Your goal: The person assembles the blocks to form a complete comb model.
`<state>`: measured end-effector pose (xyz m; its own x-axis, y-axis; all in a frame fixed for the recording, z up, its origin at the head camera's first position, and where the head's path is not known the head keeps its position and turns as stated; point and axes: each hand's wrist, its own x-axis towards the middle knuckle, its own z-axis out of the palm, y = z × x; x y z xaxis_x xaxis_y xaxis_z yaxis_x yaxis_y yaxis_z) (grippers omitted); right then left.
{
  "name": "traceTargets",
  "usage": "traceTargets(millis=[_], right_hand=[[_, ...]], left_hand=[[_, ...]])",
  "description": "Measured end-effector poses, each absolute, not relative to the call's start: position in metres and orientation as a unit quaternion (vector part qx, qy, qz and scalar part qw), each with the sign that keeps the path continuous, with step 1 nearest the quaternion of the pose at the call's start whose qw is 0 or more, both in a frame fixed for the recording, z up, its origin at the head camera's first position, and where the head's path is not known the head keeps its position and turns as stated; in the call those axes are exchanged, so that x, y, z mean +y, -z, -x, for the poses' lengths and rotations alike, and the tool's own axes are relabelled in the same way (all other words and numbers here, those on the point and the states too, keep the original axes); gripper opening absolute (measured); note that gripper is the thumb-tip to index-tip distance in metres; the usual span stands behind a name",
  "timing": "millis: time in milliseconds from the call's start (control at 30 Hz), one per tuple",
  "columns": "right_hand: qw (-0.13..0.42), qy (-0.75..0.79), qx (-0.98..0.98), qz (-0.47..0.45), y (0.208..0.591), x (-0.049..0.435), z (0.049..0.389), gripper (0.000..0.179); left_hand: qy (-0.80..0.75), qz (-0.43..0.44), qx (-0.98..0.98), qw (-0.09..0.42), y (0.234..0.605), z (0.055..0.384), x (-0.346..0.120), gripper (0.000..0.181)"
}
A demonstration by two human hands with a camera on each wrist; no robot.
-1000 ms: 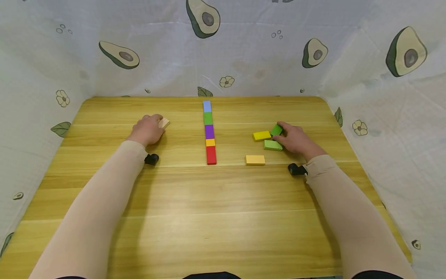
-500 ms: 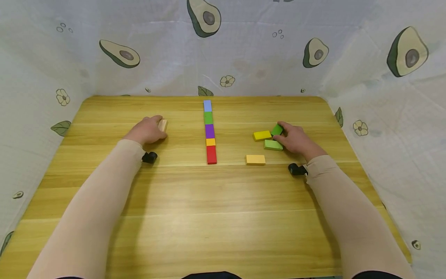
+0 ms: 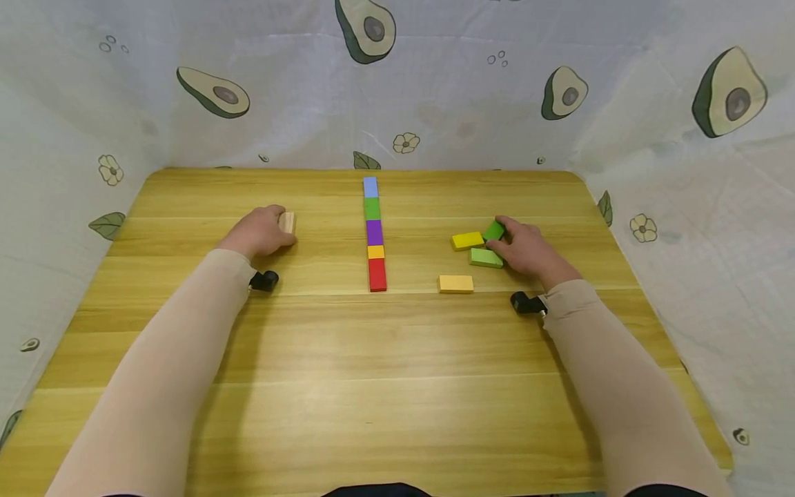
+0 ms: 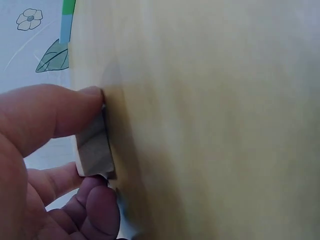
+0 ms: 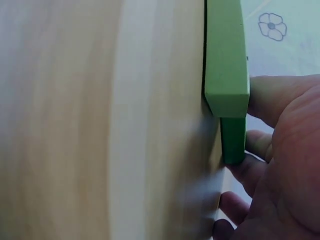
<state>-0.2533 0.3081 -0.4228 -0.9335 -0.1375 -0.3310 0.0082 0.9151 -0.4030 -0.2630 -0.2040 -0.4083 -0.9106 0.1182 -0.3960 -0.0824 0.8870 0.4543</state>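
Observation:
In the head view, my left hand (image 3: 259,232) pinches a plain wooden block (image 3: 287,222) on the left of the table. The left wrist view has the thumb (image 4: 75,111) at one end of that block (image 4: 95,152) and curled fingers at the other. My right hand (image 3: 526,248) holds a dark green block (image 3: 493,230) between thumb and fingers, partly covering it. A light green block (image 3: 486,258) lies just in front of the thumb, and a yellow block (image 3: 467,241) sits left of it. From the right wrist, the light green block (image 5: 226,55) hides part of the dark green one (image 5: 233,140).
Mid-table, a straight row runs away from me: a red block (image 3: 377,275), an orange one (image 3: 375,252), a purple one (image 3: 374,232), a green one (image 3: 371,208) and a light blue one (image 3: 370,187). A pale orange block (image 3: 455,284) lies right of the row. Printed cloth (image 3: 286,83) surrounds the wooden table (image 3: 385,386).
My left hand has drawn slightly left, and the plain wooden block has turned from slanting to nearly in line with the row. The right hand has stayed at the dark green block.

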Motion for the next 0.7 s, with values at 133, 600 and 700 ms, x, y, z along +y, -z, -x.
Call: traceTargets(millis=[133,600,700], right_hand=[[0.172,0.208,0.962,0.033,0.4253,0.3062,0.2521,0.076],[0.174,0.206,0.963,0.029,0.4256,0.3056,0.2525,0.077],[0.174,0.205,0.963,0.032,0.4251,0.3049,0.2528,0.077]], left_hand=[[-0.249,-0.005,0.948,0.198,0.4124,0.2619,-0.2056,0.084],[-0.263,0.005,0.947,0.186,0.4162,0.2597,-0.2081,0.082],[-0.264,0.005,0.948,0.181,0.4168,0.2585,-0.2093,0.082]])
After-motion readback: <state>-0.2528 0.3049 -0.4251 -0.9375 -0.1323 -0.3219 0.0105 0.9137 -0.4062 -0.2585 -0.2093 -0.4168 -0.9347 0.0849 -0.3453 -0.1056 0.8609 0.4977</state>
